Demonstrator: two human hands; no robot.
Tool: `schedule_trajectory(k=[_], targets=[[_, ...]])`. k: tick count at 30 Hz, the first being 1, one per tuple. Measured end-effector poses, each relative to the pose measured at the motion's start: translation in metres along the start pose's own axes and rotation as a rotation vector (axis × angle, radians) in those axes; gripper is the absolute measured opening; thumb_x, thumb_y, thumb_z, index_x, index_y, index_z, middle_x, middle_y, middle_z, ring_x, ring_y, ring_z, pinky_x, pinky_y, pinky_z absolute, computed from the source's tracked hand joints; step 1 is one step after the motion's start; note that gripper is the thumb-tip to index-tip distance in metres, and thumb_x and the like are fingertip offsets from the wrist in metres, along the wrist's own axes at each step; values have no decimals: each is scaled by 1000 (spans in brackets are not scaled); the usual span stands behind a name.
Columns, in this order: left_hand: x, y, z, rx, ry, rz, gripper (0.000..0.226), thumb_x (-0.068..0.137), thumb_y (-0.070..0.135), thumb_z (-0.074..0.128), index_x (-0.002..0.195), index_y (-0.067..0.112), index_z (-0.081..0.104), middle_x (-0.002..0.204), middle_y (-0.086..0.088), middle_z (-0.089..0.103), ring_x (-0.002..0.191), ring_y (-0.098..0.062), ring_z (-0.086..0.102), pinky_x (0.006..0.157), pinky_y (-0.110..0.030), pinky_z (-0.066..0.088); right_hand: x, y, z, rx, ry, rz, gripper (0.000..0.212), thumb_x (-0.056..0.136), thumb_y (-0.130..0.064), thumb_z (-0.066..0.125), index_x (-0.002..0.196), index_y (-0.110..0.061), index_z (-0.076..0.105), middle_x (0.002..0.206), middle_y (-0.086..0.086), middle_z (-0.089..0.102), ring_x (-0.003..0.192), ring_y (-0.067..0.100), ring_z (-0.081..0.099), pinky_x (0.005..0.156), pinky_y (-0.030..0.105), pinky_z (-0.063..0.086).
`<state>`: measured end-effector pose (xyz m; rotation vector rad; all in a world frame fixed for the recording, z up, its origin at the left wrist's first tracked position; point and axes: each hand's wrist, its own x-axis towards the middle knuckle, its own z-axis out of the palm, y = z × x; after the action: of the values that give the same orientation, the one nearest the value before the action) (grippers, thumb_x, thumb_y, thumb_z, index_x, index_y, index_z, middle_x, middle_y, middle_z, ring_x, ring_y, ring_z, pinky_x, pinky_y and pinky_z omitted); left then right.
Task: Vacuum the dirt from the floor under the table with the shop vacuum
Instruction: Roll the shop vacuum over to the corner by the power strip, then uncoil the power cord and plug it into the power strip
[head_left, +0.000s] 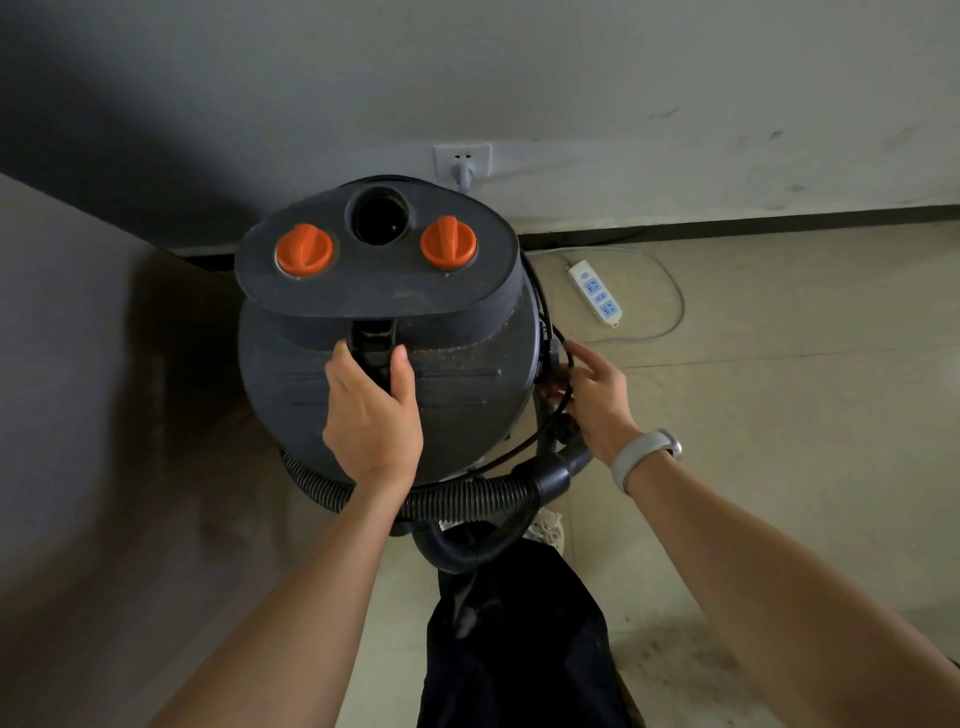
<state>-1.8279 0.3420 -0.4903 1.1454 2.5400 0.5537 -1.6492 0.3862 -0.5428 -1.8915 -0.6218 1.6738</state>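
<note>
shop vacuum (384, 332): dark round body, stands on the floor close to the wall, seen from above; dusty grit on the lid.
top panel: two orange knobs (304, 250) either side of an open round port (381, 218).
hose (457, 501): black ribbed, wraps around the near side of the body, loops down by the person's leg.
left hand (371, 410): on the carry handle (371, 343) at the lid's centre; thumb and fingers curled around it from either side.
right hand (597, 395): at the right flank of the vacuum, fingers loosely curled on the black power cord (563, 353); a firm pinch or just contact, cannot tell.
wrist: pale band (644, 457) on the right arm.
floor (779, 415): beige tile, dark dirt patch at lower right.
power strip (594, 292): white, lies on the floor right of the vacuum, its cable looping beside it.
wall outlet (462, 160): directly behind the vacuum, a pale plug in it.
left side: grey surface, edge of a counter or panel, cannot tell which.
</note>
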Motion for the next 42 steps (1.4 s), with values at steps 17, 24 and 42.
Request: schedule_trajectory(k=[17, 24, 42], targets=[[8, -15, -39, -305, -199, -78, 60, 94, 30, 54, 143, 5, 29, 141, -16, 29, 127, -31, 39, 99, -36, 38, -43, -112, 53, -419, -69, -543, 19, 99, -18, 42, 110, -11, 56, 88, 4, 56, 79, 18, 54, 70, 27, 44], [41, -5, -158, -182, 30, 199, 88, 86, 21, 67, 151, 9, 9, 156, -21, 5, 144, -36, 8, 114, -46, 17, -118, -151, 88, -676, -438, -848, 27, 97, -8, 45, 123, -3, 55, 94, -5, 44, 90, 25, 53, 80, 29, 40], [-120, 180, -181, -447, -51, 213, 21, 94, 21, 56, 85, 8, 69, 80, -10, 68, 75, -16, 60, 69, -30, 43, -174, -258, -132, 483, -514, -125, 8, 94, 0, 49, 90, -4, 55, 89, 11, 56, 82, 19, 61, 71, 27, 59]])
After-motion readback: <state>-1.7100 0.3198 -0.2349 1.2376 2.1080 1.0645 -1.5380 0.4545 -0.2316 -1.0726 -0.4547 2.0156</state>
